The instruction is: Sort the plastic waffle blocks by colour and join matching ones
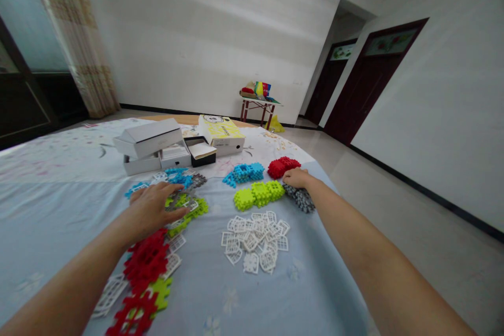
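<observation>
My left hand (159, 203) is open, fingers spread over a mixed heap of interlocking plastic building pieces. Under and around it lie green pieces (199, 207), blue pieces (179, 176) and a few grey ones. Nearer me, the heap continues with red pieces (146, 260) and white lattice window pieces (112, 294). At the table's right side, my right hand (297, 177) is closed at the far end of a row of grey pieces (301, 199); its fingertips are partly hidden. Sorted close by are a red row (281, 167), a green row (258, 195) and a blue group (244, 172).
White window pieces (255, 239) form a loose pile mid-table. Behind the heap stand white boxes (151, 139), a black open box (200, 151) and a yellow-and-white box (221, 134). The tablecloth's right edge drops off beside my right arm. A small table (260, 100) stands by the wall.
</observation>
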`<state>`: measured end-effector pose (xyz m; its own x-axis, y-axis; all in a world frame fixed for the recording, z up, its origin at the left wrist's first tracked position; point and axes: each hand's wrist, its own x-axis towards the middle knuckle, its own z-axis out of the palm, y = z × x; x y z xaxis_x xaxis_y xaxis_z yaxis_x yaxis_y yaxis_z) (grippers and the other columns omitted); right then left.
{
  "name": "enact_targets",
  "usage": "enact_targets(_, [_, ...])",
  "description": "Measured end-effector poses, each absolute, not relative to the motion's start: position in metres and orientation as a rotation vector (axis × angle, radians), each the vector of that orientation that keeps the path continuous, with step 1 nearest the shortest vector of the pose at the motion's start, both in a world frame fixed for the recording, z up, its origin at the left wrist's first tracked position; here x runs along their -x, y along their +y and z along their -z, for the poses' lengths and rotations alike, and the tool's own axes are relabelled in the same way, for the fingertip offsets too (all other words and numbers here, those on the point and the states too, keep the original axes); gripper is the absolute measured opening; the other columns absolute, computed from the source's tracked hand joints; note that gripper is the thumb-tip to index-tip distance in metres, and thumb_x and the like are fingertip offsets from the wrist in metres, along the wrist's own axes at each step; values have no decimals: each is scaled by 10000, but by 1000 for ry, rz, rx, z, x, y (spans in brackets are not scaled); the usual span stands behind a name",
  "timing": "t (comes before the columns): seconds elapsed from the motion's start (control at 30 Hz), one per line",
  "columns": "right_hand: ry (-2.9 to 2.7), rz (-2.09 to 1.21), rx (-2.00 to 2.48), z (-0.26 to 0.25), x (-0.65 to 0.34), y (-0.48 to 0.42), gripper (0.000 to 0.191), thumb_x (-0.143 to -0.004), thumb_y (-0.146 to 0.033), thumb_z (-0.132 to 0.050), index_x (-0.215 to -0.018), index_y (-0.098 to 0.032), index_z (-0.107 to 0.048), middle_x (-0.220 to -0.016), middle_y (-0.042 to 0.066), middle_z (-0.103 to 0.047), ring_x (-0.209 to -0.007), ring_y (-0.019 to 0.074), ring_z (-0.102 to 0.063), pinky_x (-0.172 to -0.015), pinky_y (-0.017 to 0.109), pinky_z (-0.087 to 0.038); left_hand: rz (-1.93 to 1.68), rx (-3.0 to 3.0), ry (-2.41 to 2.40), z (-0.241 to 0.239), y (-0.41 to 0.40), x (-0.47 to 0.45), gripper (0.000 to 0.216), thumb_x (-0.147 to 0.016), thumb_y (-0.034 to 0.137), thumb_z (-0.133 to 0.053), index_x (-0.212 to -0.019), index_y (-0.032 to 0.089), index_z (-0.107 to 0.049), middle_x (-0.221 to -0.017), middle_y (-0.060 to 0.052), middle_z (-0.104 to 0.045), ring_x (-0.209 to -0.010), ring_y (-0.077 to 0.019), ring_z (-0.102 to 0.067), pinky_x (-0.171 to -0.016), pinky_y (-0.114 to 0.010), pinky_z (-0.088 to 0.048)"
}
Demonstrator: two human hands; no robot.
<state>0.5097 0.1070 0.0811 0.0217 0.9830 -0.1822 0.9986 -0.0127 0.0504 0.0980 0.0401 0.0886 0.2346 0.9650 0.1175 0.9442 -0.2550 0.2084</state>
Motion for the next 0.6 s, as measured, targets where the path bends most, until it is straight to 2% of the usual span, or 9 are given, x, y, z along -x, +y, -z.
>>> enact_targets(0.2, [2138, 84, -2191, -87, -508, 103, 315, -753, -281, -427, -967, -327, -654, -1033, -11, -648, -1025, 255, -502, -855, 419, -331, -359, -2397, 1839, -86, 42, -96, 628, -670, 600, -476, -1170, 224, -524, -1175, -88, -543, -1110, -293, -454, -959, -455, -239])
enact_targets(0.4, [2442, -161, -2294, -99, -476, 80, 282, -776, -287, -430, -936, -266, -661, -998, 26, -653, -1013, 245, -495, -847, 396, -314, -466, -2426, 1807, -82, 40, -99, 651, -638, 643, -486, -1157, 253, -541, -1161, -71, -558, -1096, -291, -462, -958, -424, -253])
enact_targets(0.47, [2708, -170, -2225, -99, -451, 66, 272, -787, -309, -448, -958, -246, -650, -999, 28, -655, -1003, 225, -503, -844, 369, -318, -454, -2435, 1786, -81, 38, -102, 642, -642, 629, -493, -1149, 239, -550, -1149, -80, -567, -1091, -288, -467, -952, -415, -265])
enact_targets(0.6, [3064, 23, -1874, -88, -395, 44, 280, -763, -316, -526, -1004, -220, -629, -1022, 30, -650, -992, 208, -512, -848, 353, -318, -380, -2422, 1776, -76, 37, -109, 631, -641, 618, -504, -1136, 233, -568, -1146, -91, -575, -1087, -288, -475, -947, -414, -277])
